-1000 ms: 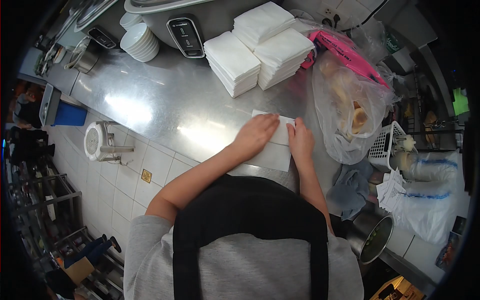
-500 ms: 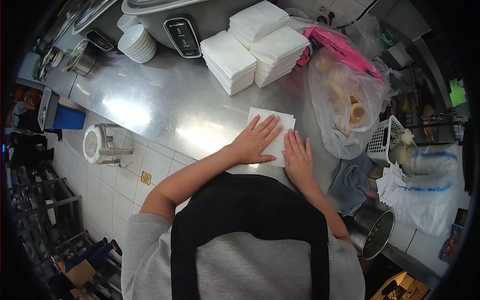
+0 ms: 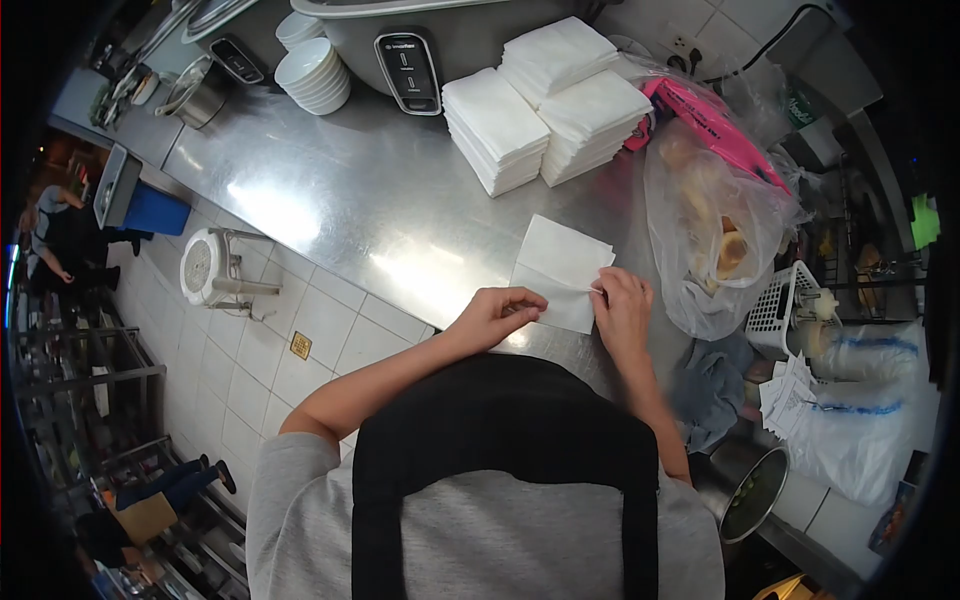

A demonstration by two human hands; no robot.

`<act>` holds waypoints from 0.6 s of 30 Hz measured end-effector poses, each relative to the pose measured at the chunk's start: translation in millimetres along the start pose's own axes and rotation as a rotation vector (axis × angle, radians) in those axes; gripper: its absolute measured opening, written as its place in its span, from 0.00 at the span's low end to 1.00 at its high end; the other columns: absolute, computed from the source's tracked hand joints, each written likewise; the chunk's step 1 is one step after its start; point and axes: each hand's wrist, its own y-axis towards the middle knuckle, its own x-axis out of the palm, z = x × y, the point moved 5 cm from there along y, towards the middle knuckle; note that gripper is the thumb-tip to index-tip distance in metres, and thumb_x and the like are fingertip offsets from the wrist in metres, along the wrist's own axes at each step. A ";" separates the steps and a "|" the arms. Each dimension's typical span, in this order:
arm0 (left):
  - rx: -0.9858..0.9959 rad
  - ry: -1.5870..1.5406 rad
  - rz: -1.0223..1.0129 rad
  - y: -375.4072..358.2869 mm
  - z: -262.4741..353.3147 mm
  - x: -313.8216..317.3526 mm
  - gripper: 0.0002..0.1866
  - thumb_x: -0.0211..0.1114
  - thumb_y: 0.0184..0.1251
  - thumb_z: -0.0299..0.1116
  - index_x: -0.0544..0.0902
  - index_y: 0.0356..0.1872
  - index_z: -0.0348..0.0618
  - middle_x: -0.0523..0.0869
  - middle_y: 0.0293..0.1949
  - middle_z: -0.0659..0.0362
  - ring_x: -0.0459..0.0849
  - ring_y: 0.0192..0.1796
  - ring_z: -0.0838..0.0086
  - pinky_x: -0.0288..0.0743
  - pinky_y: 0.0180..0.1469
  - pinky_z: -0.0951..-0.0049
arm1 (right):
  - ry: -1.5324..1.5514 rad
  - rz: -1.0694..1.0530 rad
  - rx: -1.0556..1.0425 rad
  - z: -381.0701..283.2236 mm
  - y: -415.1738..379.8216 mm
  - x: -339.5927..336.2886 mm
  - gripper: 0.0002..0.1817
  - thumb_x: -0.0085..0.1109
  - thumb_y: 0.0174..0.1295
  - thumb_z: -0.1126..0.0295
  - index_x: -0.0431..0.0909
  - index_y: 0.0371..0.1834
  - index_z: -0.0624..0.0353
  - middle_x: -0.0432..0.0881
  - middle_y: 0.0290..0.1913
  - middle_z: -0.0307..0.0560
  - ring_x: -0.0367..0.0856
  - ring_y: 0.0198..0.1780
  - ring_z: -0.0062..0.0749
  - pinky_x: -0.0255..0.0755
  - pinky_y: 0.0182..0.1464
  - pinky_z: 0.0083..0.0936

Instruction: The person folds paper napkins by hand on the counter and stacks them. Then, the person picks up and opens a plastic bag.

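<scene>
A white folded paper napkin (image 3: 562,250) lies on the steel counter in front of me, a crease running across it. My right hand (image 3: 624,308) pinches the napkin's right side near the crease, thumb and fingertips together. Over its lower left edge, my left hand (image 3: 500,316) has curled fingers, with thumb and index finger close together on the paper; their exact grip is partly hidden. Beyond the napkin stand stacks of white napkins (image 3: 495,125), piled in neat squares.
A clear plastic bag of bread rolls (image 3: 700,230) lies to the right, beside a white basket (image 3: 780,310) and a grey cloth (image 3: 710,390). White bowls (image 3: 312,75) and a large grey appliance (image 3: 410,70) stand at the back. A stool (image 3: 208,268) is on the floor left.
Both hands lay flat on the napkin earlier. Now their fingers are curled at its sides, the left drawn back toward me, the right pinching the paper. The camera view has shifted slightly.
</scene>
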 end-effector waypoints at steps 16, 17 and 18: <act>-0.026 -0.426 0.306 37.3 21.4 -14.2 0.13 0.56 0.69 0.30 0.75 0.49 0.30 0.83 0.41 0.54 0.83 0.37 0.77 0.81 0.38 0.77 | 0.240 0.061 -0.208 -53.4 0.4 -37.5 0.07 0.60 0.52 0.75 0.77 0.35 0.59 0.76 0.54 0.48 0.73 0.55 0.41 0.58 0.62 0.40; 0.180 -0.344 0.272 35.8 36.0 -26.9 0.15 0.59 0.68 0.29 0.74 0.52 0.31 0.83 0.43 0.53 0.85 0.38 0.73 0.83 0.38 0.75 | 0.241 0.063 -0.213 -54.1 1.0 -41.1 0.07 0.60 0.52 0.75 0.77 0.35 0.59 0.76 0.54 0.48 0.73 0.55 0.41 0.58 0.62 0.40; 0.186 -0.217 0.315 30.1 56.8 -45.3 0.14 0.59 0.67 0.28 0.76 0.51 0.33 0.84 0.43 0.55 0.84 0.38 0.74 0.82 0.38 0.74 | 0.300 0.111 -0.144 -50.2 1.1 -45.4 0.08 0.59 0.52 0.75 0.77 0.37 0.60 0.76 0.55 0.48 0.73 0.56 0.42 0.58 0.61 0.40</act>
